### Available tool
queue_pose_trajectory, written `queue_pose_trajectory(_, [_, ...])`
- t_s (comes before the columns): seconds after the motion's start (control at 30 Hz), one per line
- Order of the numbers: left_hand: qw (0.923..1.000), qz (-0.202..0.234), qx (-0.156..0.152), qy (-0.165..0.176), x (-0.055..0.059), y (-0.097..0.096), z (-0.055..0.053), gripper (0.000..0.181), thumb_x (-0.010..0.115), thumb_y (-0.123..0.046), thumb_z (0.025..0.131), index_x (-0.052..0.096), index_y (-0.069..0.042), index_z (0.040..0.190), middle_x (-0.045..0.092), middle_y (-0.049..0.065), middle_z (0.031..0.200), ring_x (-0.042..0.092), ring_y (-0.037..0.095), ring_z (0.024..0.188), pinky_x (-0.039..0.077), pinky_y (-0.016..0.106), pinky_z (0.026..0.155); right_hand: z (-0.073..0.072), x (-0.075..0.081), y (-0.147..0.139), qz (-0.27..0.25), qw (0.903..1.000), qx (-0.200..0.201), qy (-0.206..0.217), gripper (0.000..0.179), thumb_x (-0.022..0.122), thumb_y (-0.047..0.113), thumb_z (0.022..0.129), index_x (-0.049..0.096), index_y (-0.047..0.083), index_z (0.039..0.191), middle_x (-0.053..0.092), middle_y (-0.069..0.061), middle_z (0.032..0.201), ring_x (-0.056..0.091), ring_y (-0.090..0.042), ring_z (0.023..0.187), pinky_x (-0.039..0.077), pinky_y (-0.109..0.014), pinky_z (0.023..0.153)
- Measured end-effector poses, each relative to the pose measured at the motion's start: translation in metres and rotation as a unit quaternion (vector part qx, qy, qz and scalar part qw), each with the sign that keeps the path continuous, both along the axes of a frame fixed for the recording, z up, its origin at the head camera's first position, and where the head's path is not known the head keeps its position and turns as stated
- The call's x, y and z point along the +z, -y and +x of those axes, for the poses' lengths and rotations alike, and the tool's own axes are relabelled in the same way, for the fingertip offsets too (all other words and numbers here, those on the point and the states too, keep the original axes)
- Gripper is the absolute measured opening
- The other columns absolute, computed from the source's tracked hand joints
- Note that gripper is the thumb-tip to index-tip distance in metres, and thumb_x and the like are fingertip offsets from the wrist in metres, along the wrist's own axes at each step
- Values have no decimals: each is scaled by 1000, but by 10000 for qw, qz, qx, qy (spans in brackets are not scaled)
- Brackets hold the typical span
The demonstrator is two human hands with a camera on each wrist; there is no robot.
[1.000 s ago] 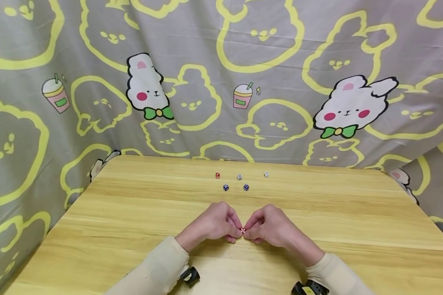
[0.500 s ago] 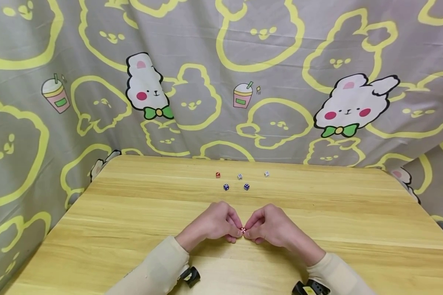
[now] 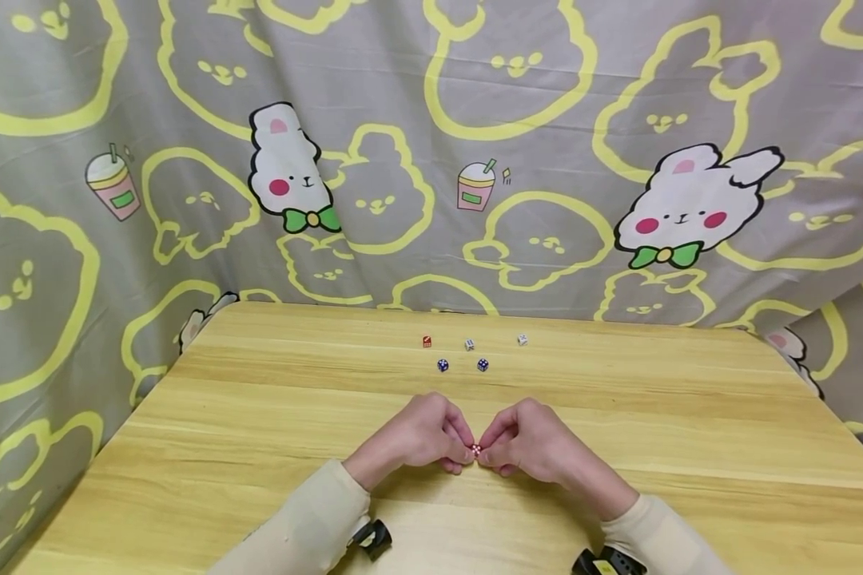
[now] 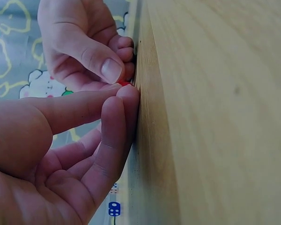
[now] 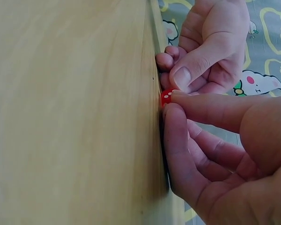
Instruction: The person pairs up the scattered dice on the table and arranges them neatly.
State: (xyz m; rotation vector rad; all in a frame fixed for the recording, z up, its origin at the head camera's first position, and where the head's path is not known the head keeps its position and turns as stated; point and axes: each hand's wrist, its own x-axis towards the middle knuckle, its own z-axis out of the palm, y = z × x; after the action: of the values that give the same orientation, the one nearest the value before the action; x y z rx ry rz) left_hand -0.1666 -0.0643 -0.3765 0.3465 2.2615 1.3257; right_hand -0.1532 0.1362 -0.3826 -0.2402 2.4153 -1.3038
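The red die [image 3: 476,450] is pinched by the fingers [image 3: 458,419] of left hand [image 3: 424,431] and right hand [image 3: 532,439], not yet released; toward twelve o'clock, five other dice [image 3: 471,345] are spread untouched across the tabletop [image 3: 295,391].

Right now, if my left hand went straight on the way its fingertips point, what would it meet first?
The red die, pinched at the fingertips of your left hand; just past it, probably the fingertips of your right hand, though exact contact is hard to judge.

Curtained booth | cartoon-print fabric [image 3: 388,72] (three sides) | wood-grain tabletop [image 3: 662,423]
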Motion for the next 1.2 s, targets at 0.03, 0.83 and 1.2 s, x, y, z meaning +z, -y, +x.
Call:
queue_pose_trajectory(0.03, [10000,-11,0,-3,0,0,0,13,84,5,84,74,-3,83,76,8,70,71,13,58,62,29,60,0,0,0,-10,10000,8,4,12,88,5,84,78,3,91,74,-4,73,71,-14,63,62,-32,62])
queue_pose_trajectory(0.83, [9998,29,102,152,-1,-3,2,14,83,7,83,74,-4,84,76,9,72,71,15,57,62,31,61,-15,27,-11,740,9945,-255,-695,10,84,14,90,79,10,96,72,-1,81,65,-14,72,53,-28,65])
queue_pose_trajectory(1.2, [9998,34,68,161,0,-1,2,12,82,6,86,73,-2,84,78,9,75,71,15,58,62,30,60,-58,41,-5,822,9843,-270,-1540,15,82,21,93,81,10,104,76,-1,88,65,-14,81,51,-28,71])
